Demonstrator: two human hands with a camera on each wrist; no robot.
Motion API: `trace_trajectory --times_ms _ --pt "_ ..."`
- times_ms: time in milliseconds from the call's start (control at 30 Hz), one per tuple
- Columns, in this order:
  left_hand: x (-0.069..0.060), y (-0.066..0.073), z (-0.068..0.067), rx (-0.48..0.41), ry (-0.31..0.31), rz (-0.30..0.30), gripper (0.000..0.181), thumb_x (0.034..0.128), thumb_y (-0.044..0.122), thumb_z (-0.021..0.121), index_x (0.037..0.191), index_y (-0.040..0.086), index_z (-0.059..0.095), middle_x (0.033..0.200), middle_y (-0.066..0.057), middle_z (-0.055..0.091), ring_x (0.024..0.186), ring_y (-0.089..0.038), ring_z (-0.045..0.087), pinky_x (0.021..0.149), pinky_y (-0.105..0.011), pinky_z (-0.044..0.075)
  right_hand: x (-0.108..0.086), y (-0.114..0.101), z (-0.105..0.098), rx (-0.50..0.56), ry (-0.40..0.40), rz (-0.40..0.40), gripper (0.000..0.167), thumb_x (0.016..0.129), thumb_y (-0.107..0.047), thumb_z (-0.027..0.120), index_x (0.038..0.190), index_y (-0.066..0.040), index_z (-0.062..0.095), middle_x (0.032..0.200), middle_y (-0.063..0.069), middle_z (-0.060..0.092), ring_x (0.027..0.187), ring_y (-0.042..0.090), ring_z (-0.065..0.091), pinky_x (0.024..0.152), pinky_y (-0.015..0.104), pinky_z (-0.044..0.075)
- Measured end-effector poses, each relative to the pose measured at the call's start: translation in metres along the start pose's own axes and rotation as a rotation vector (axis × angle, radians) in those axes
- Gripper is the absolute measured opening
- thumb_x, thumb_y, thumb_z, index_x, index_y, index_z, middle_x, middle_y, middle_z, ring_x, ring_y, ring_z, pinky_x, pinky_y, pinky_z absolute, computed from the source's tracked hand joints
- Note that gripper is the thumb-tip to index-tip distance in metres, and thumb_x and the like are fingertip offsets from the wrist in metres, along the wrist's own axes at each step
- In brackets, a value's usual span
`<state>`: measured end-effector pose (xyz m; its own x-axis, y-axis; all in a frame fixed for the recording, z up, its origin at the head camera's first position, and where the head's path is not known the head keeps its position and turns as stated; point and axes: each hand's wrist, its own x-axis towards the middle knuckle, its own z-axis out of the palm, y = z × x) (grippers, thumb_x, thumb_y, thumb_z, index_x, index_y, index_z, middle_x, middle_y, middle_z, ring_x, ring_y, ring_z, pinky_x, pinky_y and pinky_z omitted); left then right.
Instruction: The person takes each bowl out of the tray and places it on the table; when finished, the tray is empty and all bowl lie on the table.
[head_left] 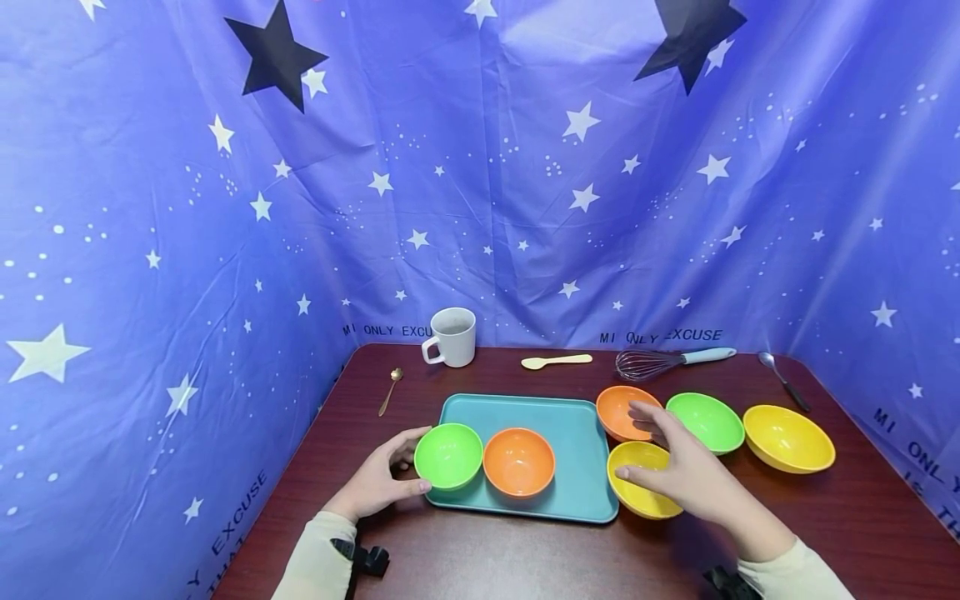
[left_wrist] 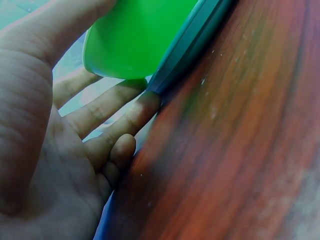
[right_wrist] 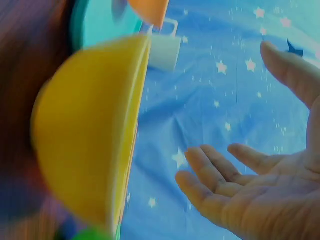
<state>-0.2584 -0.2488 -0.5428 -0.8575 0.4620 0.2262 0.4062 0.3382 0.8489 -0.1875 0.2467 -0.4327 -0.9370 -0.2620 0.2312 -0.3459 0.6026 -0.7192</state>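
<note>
Head view: L hand point(head_left: 390, 471) curves round the L side of a glossy lime-green round bowl point(head_left: 448, 457), thumb at its near rim; bowl sits on the L end of a blue-green rectangular tray point(head_left: 573, 502). Glossy orange round bowl point(head_left: 519, 462) just R of it, w/ free tray room btwn it & the tray's R edge, plus a strip along the far edge. R hand point(head_left: 686, 471), fingers spread & holding nothing, hovers by a small yellow round bowl point(head_left: 645, 500) at the tray's R edge. Beyond that: 2nd orange bowl point(head_left: 618, 408), 2nd green bowl point(head_left: 705, 422), then larger yellow bowl point(head_left: 787, 439) nr the R edge of the dark red-brown wood-look worktop point(head_left: 450, 558). White mug point(head_left: 453, 337) & grey-blue-handled wire whisk point(head_left: 675, 360) nr the far edge; worktop room in front of the tray too.

L wrist view: fingers reach round the green bowl, fingertips close to the tray rim; wood surface runs alongside. Grip firmness can't tell.

R wrist view, blurry: R palm & fingers apart from the yellow bowl's rim, clear gap btwn, starry blue cloth point(right_wrist: 200, 110) behind.
</note>
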Motion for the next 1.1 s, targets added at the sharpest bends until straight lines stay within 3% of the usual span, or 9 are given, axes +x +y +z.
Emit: trace_trajectory --times_ms 100,200,433,800,1100 --pt "0.0 -0.001 0.0 0.002 -0.001 -0.001 0.08 0.085 0.021 0.089 0.155 0.023 0.049 0.127 0.002 0.069 0.106 -0.024 0.066 0.088 -0.036 0.051 0.007 -0.008 0.013 0.005 0.017 -0.021 0.089 0.086 -0.037 0.089 0.154 -0.003 0.042 0.148 0.018 0.054 0.135 0.038 0.053 0.109 0.051 0.044" --pt "0.001 -0.001 0.0 0.002 -0.002 0.001 0.08 0.085 0.022 0.089 0.155 0.023 0.049 0.127 0.002 0.069 0.106 -0.023 0.067 0.087 -0.036 0.051 0.014 -0.012 0.026 0.03 0.02 -0.044 0.089 0.084 -0.035 0.091 0.152 -0.003 0.044 0.147 0.016 0.055 0.133 0.036 0.055 0.108 0.055 0.043" --pt "0.001 -0.001 0.001 0.004 -0.003 0.01 0.08 0.0852 0.022 0.089 0.155 0.022 0.049 0.125 0.001 0.069 0.104 -0.023 0.067 0.086 -0.035 0.052 0.023 -0.021 0.049 0.09 -0.024 -0.016 0.092 0.084 -0.038 0.09 0.155 -0.005 0.041 0.15 0.013 0.053 0.136 0.035 0.053 0.111 0.058 0.04" --pt "0.0 0.001 0.0 0.008 -0.003 -0.007 0.08 0.0858 0.023 0.089 0.155 0.024 0.049 0.125 0.002 0.069 0.105 -0.023 0.067 0.087 -0.035 0.051 0.032 -0.037 0.083 0.177 -0.036 0.018 0.087 0.082 -0.026 0.092 0.153 -0.011 0.045 0.151 0.017 0.046 0.139 0.038 0.051 0.113 0.058 0.039" --pt "0.001 0.0 0.0 0.003 -0.004 -0.005 0.08 0.0859 0.022 0.088 0.155 0.023 0.049 0.126 0.002 0.069 0.106 -0.023 0.067 0.087 -0.035 0.051 0.044 -0.048 0.108 0.159 -0.046 0.12 0.091 0.078 -0.031 0.094 0.154 -0.017 0.047 0.152 0.015 0.045 0.139 0.038 0.05 0.107 0.06 0.044"
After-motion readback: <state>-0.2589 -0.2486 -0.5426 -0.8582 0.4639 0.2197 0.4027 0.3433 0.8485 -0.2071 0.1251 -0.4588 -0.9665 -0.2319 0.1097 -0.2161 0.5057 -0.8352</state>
